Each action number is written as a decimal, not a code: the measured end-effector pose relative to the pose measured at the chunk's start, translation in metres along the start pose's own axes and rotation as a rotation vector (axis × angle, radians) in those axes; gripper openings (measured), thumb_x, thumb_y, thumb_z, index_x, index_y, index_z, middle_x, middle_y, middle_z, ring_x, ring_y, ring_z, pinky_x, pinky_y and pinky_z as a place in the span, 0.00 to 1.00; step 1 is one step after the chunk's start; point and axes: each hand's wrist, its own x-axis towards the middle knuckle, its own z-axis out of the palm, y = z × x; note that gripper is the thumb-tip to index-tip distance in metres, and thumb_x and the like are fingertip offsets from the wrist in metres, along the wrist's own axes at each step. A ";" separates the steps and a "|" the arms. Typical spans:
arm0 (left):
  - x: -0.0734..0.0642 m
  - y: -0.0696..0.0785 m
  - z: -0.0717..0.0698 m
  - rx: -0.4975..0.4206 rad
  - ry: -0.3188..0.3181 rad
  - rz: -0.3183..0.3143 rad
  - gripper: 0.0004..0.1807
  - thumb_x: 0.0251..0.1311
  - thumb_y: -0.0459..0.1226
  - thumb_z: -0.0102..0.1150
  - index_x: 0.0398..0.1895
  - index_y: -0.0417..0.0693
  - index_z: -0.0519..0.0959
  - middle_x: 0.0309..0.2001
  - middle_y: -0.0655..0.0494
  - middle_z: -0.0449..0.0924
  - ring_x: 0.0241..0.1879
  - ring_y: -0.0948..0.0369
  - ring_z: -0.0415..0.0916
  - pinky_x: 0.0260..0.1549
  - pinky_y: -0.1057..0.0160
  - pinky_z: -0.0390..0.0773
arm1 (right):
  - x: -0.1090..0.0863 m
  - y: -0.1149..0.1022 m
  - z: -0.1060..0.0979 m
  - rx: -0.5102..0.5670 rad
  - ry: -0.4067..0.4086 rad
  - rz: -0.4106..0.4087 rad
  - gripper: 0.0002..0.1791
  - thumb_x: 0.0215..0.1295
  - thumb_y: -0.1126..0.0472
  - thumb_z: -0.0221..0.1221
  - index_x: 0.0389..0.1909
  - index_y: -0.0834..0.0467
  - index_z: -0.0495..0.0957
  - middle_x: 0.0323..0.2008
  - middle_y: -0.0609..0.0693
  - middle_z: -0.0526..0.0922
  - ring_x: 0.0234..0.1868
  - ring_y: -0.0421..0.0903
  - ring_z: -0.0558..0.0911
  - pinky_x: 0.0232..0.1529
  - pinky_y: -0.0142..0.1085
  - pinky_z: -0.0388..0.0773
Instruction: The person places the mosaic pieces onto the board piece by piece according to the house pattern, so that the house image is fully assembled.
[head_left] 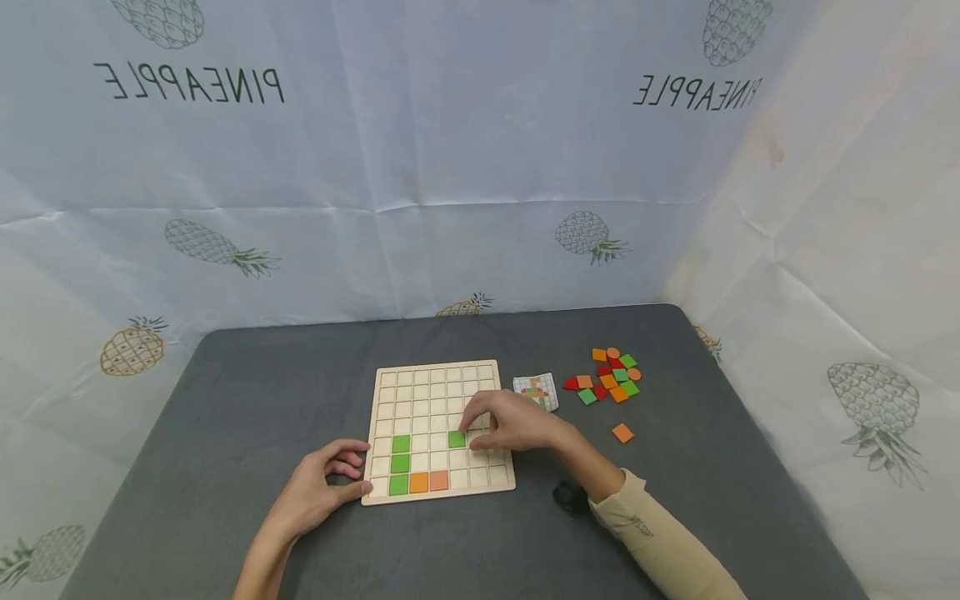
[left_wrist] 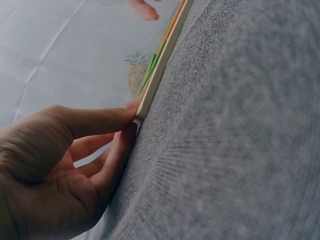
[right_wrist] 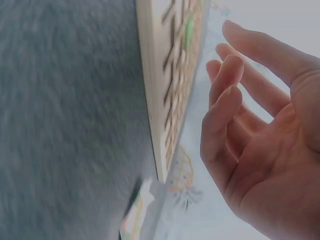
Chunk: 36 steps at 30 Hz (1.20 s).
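Note:
A square wooden grid board [head_left: 431, 392] lies on the dark table. At its lower left corner my left hand [head_left: 309, 493] grips the edge; the left wrist view shows the thumb [left_wrist: 107, 121] on the board's rim [left_wrist: 160, 70]. Over the board's right side hovers my right hand [head_left: 513, 421], thumb and fingers apart with nothing between them. Close to its fingertips a green square tile [head_left: 457, 439] sits in the grid. On the left stand green tiles [head_left: 401, 464] in a column, with an orange tile [head_left: 418, 482] and a salmon tile [head_left: 438, 480] along the bottom row.
A small pattern card [head_left: 542, 390] lies right of the board, partly behind my right hand. Further right is a loose pile of red, green and orange pieces [head_left: 607, 382], with one orange square [head_left: 622, 433] apart. A black object [head_left: 570, 498] lies under my right forearm.

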 end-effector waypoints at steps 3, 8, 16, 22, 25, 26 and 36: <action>0.000 0.000 0.000 0.004 0.000 -0.001 0.33 0.52 0.32 0.84 0.63 0.42 0.82 0.47 0.48 0.84 0.40 0.66 0.83 0.42 0.69 0.81 | -0.008 0.002 -0.009 0.011 0.028 0.020 0.12 0.69 0.59 0.73 0.51 0.56 0.91 0.55 0.51 0.88 0.27 0.36 0.77 0.33 0.28 0.77; 0.000 -0.001 0.000 -0.002 -0.001 -0.001 0.33 0.53 0.32 0.84 0.63 0.41 0.82 0.47 0.48 0.84 0.40 0.65 0.83 0.42 0.69 0.81 | -0.024 0.011 -0.028 0.010 0.077 0.050 0.14 0.70 0.58 0.73 0.52 0.57 0.90 0.54 0.54 0.88 0.25 0.35 0.75 0.31 0.30 0.77; -0.001 -0.002 -0.001 -0.011 -0.007 0.008 0.33 0.53 0.33 0.84 0.64 0.42 0.82 0.47 0.48 0.84 0.40 0.66 0.83 0.43 0.69 0.81 | -0.055 0.035 -0.059 0.065 0.143 0.129 0.16 0.70 0.58 0.73 0.54 0.60 0.89 0.56 0.59 0.88 0.23 0.37 0.75 0.30 0.31 0.76; -0.001 -0.002 -0.002 -0.014 -0.010 0.011 0.33 0.53 0.32 0.84 0.64 0.41 0.82 0.47 0.47 0.84 0.40 0.66 0.83 0.43 0.69 0.82 | -0.077 0.056 -0.078 0.098 0.182 0.193 0.19 0.70 0.60 0.72 0.58 0.64 0.87 0.56 0.65 0.86 0.20 0.36 0.68 0.28 0.31 0.70; 0.000 -0.001 -0.002 -0.010 -0.009 0.011 0.33 0.53 0.32 0.84 0.64 0.41 0.82 0.47 0.47 0.84 0.40 0.66 0.83 0.43 0.69 0.82 | -0.088 0.069 -0.084 0.107 0.193 0.224 0.19 0.71 0.61 0.72 0.58 0.65 0.86 0.54 0.66 0.85 0.21 0.37 0.67 0.28 0.31 0.70; 0.000 -0.001 -0.002 -0.009 -0.008 0.012 0.33 0.53 0.32 0.84 0.64 0.41 0.82 0.47 0.47 0.84 0.40 0.66 0.83 0.43 0.69 0.82 | -0.091 0.073 -0.085 0.107 0.198 0.235 0.19 0.71 0.61 0.72 0.59 0.65 0.86 0.49 0.67 0.85 0.21 0.37 0.68 0.28 0.31 0.70; 0.000 0.000 -0.001 -0.001 -0.011 0.004 0.33 0.53 0.31 0.84 0.64 0.41 0.82 0.47 0.48 0.84 0.40 0.65 0.83 0.43 0.69 0.82 | -0.114 0.110 -0.093 0.116 0.163 0.287 0.19 0.69 0.63 0.73 0.58 0.65 0.86 0.61 0.69 0.84 0.22 0.38 0.69 0.30 0.32 0.73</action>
